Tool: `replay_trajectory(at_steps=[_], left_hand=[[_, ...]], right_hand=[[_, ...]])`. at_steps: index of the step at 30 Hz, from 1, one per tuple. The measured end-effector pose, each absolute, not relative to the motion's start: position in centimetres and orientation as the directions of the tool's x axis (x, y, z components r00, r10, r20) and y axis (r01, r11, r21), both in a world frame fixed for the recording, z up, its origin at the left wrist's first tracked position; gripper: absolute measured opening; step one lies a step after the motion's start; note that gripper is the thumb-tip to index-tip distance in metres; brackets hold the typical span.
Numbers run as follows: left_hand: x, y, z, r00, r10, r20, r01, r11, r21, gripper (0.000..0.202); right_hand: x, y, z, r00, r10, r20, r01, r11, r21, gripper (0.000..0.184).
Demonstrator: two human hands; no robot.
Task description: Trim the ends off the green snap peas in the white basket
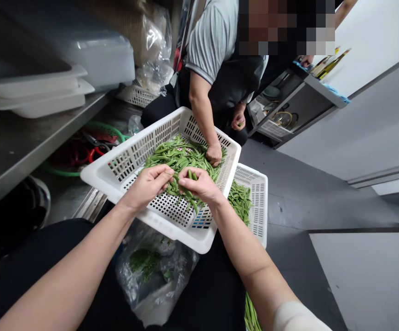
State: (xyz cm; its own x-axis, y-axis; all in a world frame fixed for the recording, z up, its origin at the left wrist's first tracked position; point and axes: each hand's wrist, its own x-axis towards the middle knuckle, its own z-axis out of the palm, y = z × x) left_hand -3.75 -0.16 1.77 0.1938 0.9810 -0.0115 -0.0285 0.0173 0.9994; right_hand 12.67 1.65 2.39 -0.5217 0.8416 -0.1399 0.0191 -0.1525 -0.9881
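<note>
A white perforated basket (111,172) rests in front of me with a pile of green bean pods (177,156) in it. My left hand (149,184) and my right hand (199,185) meet over the basket, both pinching green bean pods (182,193) between closed fingers. A second white basket (258,195) lies under the first to the right, holding more green pods (239,200). Across from me another person's hand (214,154) presses into the pile.
A clear plastic bag (154,271) with green trimmings lies on my lap below the basket. A steel shelf (30,138) on the left carries white trays (37,94). The person opposite crouches by a low shelf (289,110) with cookware. Grey floor (306,197) spreads right.
</note>
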Motion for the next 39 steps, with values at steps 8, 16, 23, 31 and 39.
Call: replay_trajectory(at_steps=[8, 16, 23, 31, 39], left_hand=[[-2.9, 0.0, 1.9, 0.182, 0.958, -0.222, -0.506, 0.285, 0.814, 0.027], [-5.6, -0.3, 3.0, 0.262, 0.947, -0.183, -0.641, 0.313, 0.701, 0.025], [-6.3, -0.1, 2.9, 0.291, 0.943, -0.165, -0.554, 0.306, 0.774, 0.011], [-6.0, 0.4, 2.3, 0.243, 0.922, -0.301, -0.257, 0.360, 0.897, 0.025], [-4.8, 0.3, 1.2, 0.182, 0.970, -0.161, 0.269, 0.108, 0.957, 0.020]], right_hand=[[10.3, 2.0, 1.8, -0.180, 0.984, -0.014, -0.222, -0.055, -0.973, 0.034], [15.7, 6.7, 1.5, -0.151, 0.973, -0.175, -0.042, -0.183, -0.982, 0.014], [11.9, 4.3, -3.4, -0.377, 0.835, -0.400, 0.909, 0.417, 0.014, 0.014], [13.5, 5.7, -1.5, -0.469, 0.864, -0.185, 0.871, 0.416, -0.262, 0.017], [12.8, 3.0, 1.2, -0.490, 0.861, 0.139, 0.478, 0.398, -0.783, 0.016]])
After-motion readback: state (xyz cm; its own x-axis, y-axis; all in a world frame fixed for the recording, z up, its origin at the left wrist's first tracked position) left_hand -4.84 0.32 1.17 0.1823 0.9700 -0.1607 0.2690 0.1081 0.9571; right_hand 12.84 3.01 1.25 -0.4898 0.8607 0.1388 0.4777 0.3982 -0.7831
